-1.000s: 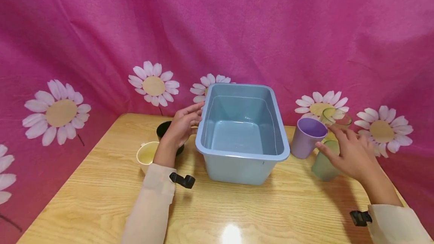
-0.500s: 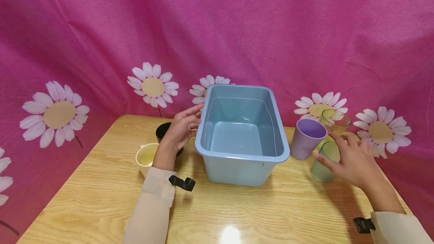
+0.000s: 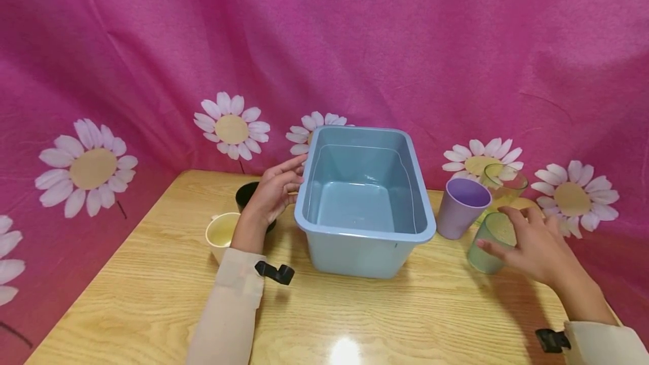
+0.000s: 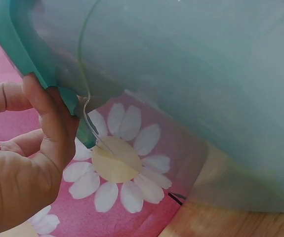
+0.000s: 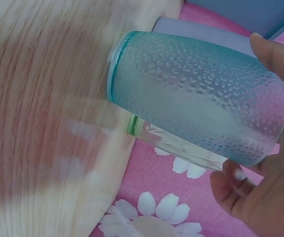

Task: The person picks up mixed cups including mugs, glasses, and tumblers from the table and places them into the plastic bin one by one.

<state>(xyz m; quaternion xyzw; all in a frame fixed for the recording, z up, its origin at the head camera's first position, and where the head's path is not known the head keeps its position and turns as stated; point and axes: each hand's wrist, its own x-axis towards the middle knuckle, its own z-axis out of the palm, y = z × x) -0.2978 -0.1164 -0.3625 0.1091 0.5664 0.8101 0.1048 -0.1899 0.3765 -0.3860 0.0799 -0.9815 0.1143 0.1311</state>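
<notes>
**Closely matched: right hand at the green tumbler beside the bin**

Seen from the head camera, the blue bin (image 3: 364, 201) stands mid-table (image 3: 152, 297) and serves as the landmark. To the bin's right, the right hand (image 3: 532, 244) curves its fingers round the frosted green tumbler (image 3: 485, 249), which stands upright, its long axis vertical, directly in front of the palm. A purple cup (image 3: 460, 207) sits between tumbler and bin; a clear yellow glass (image 3: 502, 185) stands just behind. To the bin's left, the left hand (image 3: 274, 190) rests against the rim, fingers relaxed and straight; a black cup (image 3: 248, 196) and a cream cup (image 3: 221, 234) lie beside that wrist. The right hand is plainly the nearer to the tumbler, the left well apart across the bin.

From the left wrist camera, the thumb (image 4: 53, 128) presses the bin's rim (image 4: 28, 64); no finger curls round it.

From the right wrist camera, the green tumbler (image 5: 196, 94) fills the frame, thumb above and fingertips (image 5: 230, 182) below touching its dimpled wall; the grip looks light and not yet fully closed. The clear glass (image 5: 171, 143) shows close behind it.
</notes>
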